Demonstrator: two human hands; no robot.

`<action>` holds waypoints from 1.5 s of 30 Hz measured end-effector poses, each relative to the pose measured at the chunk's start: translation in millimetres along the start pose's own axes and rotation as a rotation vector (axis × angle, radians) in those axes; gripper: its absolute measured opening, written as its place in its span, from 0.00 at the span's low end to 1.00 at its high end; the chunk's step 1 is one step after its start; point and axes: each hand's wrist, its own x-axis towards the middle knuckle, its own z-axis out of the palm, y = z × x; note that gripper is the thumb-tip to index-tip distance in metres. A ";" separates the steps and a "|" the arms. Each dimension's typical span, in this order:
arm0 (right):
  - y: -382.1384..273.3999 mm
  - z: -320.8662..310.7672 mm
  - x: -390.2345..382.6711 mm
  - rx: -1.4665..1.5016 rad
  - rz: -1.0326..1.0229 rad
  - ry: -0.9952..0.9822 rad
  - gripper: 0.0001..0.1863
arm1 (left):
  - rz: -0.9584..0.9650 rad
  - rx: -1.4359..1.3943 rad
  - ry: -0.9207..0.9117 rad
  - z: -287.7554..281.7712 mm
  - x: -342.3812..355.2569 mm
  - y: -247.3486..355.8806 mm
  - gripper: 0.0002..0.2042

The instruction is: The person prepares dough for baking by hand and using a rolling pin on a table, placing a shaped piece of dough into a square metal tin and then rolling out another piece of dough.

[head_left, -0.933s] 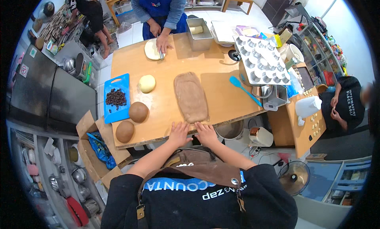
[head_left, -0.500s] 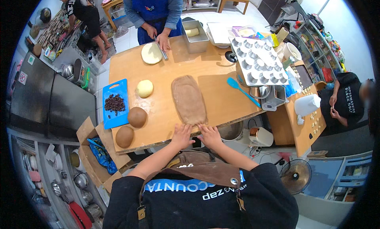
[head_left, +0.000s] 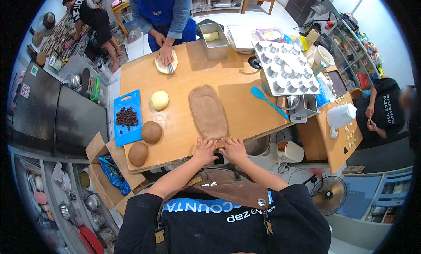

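A flattened, oblong sheet of brown dough (head_left: 208, 111) lies lengthwise toward me, its near end puckered at the table's front edge. Pressed on that near end are the fingertips of my left hand (head_left: 205, 152), fingers stretched forward and thumb apart. Beside it, my right hand (head_left: 234, 150) touches the dough's near right corner, its fingers also extended and its thumb pointing inward. Two round brown dough balls (head_left: 151, 132) sit to the left, close to a pale yellow dough ball (head_left: 159, 100).
A blue cutting board (head_left: 127, 130) bears dark chopped pieces. Across the wooden table (head_left: 175, 151), a co-worker's hands (head_left: 165, 55) roll pale dough with a metal pin. A blue spatula (head_left: 269, 103) lies right of my dough, near a muffin tin (head_left: 285, 66). Another person sits far right.
My hands stay at the dough's near edge with only slight finger shifts. The co-worker has moved the rolling pin onto the middle of the pale dough.
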 end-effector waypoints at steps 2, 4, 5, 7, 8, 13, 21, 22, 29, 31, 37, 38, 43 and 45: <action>5.8 8.6 -4.7 -0.023 -0.008 0.028 0.30 | 0.003 0.010 -0.018 -3.5 -0.9 3.4 0.41; 11.2 12.3 -9.0 -0.049 -0.020 0.064 0.29 | -0.017 -0.001 -0.025 -8.2 -0.6 5.4 0.42; 12.5 12.2 -11.1 -0.053 -0.033 0.049 0.29 | -0.017 0.003 -0.024 -6.5 -0.7 4.3 0.42; 13.3 7.7 -9.1 -0.058 -0.046 0.036 0.29 | -0.063 -0.034 0.051 -0.3 -5.0 1.3 0.43; 13.3 2.0 -6.3 -0.050 -0.020 -0.061 0.29 | -0.065 -0.033 0.053 2.4 -7.6 -1.6 0.43; 21.2 8.1 -1.4 0.027 0.018 0.060 0.28 | -0.045 -0.081 0.000 8.2 -8.5 -8.4 0.45; 30.4 -5.3 -0.1 0.004 0.016 0.005 0.29 | -0.040 -0.124 0.082 9.3 -10.4 -13.9 0.46; 31.2 -4.2 -0.3 0.007 0.016 0.001 0.29 | 0.002 -0.088 0.175 10.7 -13.4 -15.3 0.46; 37.1 -8.6 -2.7 0.035 0.057 -0.123 0.33 | 0.009 -0.055 -0.027 2.4 -17.6 -20.7 0.44; 33.9 -21.3 12.1 0.080 0.114 -0.248 0.33 | -0.020 -0.147 0.011 1.6 -14.4 -21.4 0.43; 7.1 -46.5 97.0 0.401 0.041 0.310 0.36 | -0.104 -0.455 0.818 -72.7 68.1 -36.3 0.37; 2.2 -43.3 108.9 0.478 0.023 0.419 0.37 | -0.111 -0.453 0.825 -74.2 75.1 -36.6 0.37; 29.0 35.4 95.7 0.305 -0.033 -0.041 0.39 | -0.229 -0.303 0.175 -12.2 50.3 -35.5 0.35; 31.1 24.9 92.3 0.153 -0.035 -0.267 0.39 | -0.225 -0.262 0.167 -16.9 55.7 -42.0 0.35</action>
